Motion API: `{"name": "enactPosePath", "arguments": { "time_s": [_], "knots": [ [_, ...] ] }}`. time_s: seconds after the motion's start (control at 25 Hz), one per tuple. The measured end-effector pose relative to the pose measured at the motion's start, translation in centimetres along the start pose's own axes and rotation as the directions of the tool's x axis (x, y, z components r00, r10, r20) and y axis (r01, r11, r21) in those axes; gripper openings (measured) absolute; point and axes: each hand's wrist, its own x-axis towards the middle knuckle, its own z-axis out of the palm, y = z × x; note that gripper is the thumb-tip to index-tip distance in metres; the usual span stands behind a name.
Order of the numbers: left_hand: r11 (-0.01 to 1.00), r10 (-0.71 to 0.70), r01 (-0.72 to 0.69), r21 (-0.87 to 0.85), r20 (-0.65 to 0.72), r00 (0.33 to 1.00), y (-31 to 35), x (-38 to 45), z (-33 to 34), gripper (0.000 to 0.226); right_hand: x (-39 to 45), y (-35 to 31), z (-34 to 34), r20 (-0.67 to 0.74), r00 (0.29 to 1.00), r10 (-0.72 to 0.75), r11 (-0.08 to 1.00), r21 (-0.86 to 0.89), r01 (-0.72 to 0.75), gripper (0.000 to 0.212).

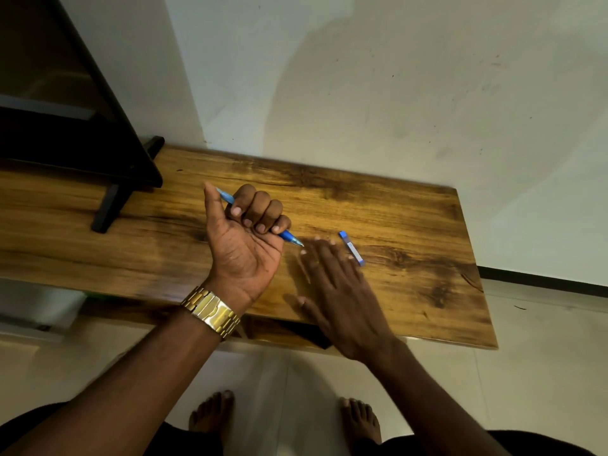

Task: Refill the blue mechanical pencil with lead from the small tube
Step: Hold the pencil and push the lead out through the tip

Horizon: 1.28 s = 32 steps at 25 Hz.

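Note:
My left hand [245, 240] is turned palm up above the wooden table [411, 218], its fingers closed around the blue mechanical pencil [289, 237]. The pencil's metal tip pointing right and down, its rear end sticks out beside my thumb. A small blue lead tube [351, 248] with a white label lies flat on the table to the right. My right hand [339, 291] is spread open, palm down and blurred, fingers just left of the tube and holding nothing.
A black monitor [65, 103] on a black stand [112, 205] occupies the table's left end. A white wall rises behind the table. The table's front edge runs under my wrists, with tiled floor and my bare feet [283, 419] below.

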Motion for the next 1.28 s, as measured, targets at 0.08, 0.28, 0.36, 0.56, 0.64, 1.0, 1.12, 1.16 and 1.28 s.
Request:
{"name": "enactPosePath", "arguments": {
  "time_s": [0.08,0.28,0.36,0.56,0.64,1.0,1.12,1.16,1.28],
  "knots": [
    [1.0,-0.011,0.011,0.003,0.002,1.0,0.0,0.0,0.2,0.067,0.2,0.5,0.9,0.047,0.998,-0.037,0.998,-0.057,0.04,0.074],
    [1.0,-0.021,0.021,0.016,-0.014,1.0,0.7,-0.4,0.4,0.064,0.4,0.9,1.9,0.018,0.998,-0.057,0.992,-0.115,0.059,0.074],
    [1.0,-0.013,0.013,0.0,-0.029,0.999,1.3,-0.5,0.2,0.062,0.7,1.1,2.1,0.007,0.998,-0.062,0.986,-0.153,0.062,0.074],
    [1.0,0.015,-0.015,0.017,-0.03,0.999,1.6,-0.4,0.0,0.054,0.7,1.3,2.5,-0.009,0.997,-0.072,0.982,-0.174,0.069,0.076],
    [1.0,0.002,-0.002,0.024,-0.003,1.0,1.2,-0.4,0.0,0.058,0.6,1.3,2.5,-0.02,0.997,-0.069,0.982,-0.175,0.065,0.075],
    [0.991,-0.003,0.003,0.135,0.003,1.0,0.9,-1.5,-0.3,0.054,0.6,1.3,3.0,-0.055,0.996,-0.065,0.981,-0.188,0.054,0.074],
    [0.994,0.01,-0.009,0.11,-0.007,1.0,0.8,-1.7,0.0,0.056,0.7,1.4,3.1,-0.059,0.996,-0.065,0.98,-0.19,0.052,0.074],
    [0.994,0.012,-0.01,0.105,-0.012,1.0,0.8,-1.7,0.1,0.055,0.7,1.4,3.1,-0.058,0.996,-0.064,0.98,-0.193,0.051,0.074],
    [0.995,0.027,-0.024,0.101,-0.037,0.999,0.9,-1.6,0.1,0.053,0.7,1.4,3.2,-0.054,0.996,-0.068,0.978,-0.201,0.056,0.074]
  ]
}}
